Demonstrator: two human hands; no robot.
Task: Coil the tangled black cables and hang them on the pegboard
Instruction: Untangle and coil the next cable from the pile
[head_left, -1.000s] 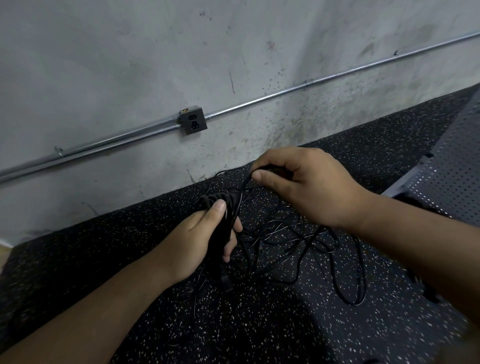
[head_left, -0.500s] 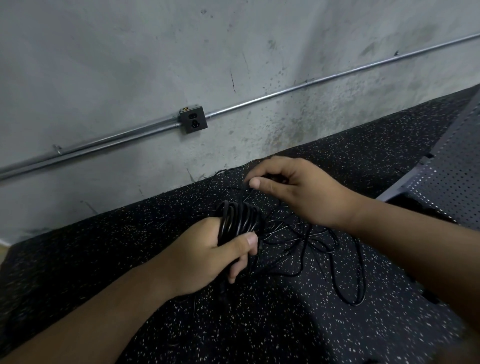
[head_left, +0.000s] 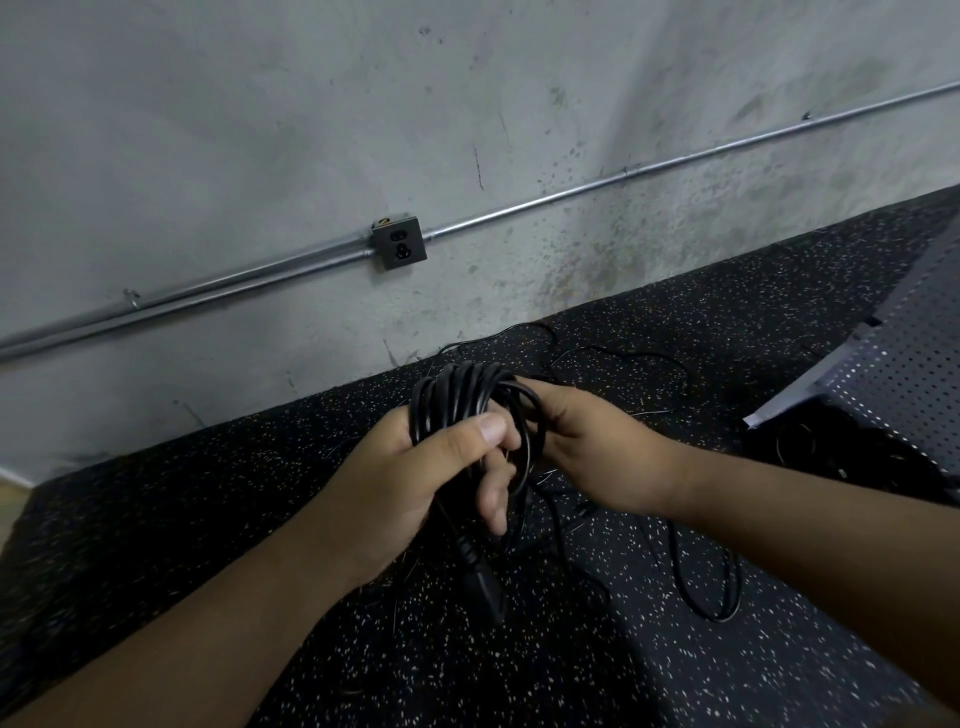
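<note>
Two bare hands meet at centre frame; the left hand (head_left: 410, 483) stands as an upright fist, thumb pressed over and fingers wrapped round one coil of black cable (head_left: 462, 395) of several loops; the right hand (head_left: 597, 452) curls its fingers onto the coil's right edge, close against the left fingertips; one black moulded plug (head_left: 483, 582) hangs below the left fist; loose thin black cable strands (head_left: 706, 587) trail over the black speckled rubber floor mat (head_left: 208, 519) behind the hands and toward lower right; one grey perforated metal pegboard (head_left: 904, 374) lies tilted at the right edge; one grey square wall socket (head_left: 399, 243) sits upper left of centre on silver metal conduit (head_left: 623, 176).
</note>
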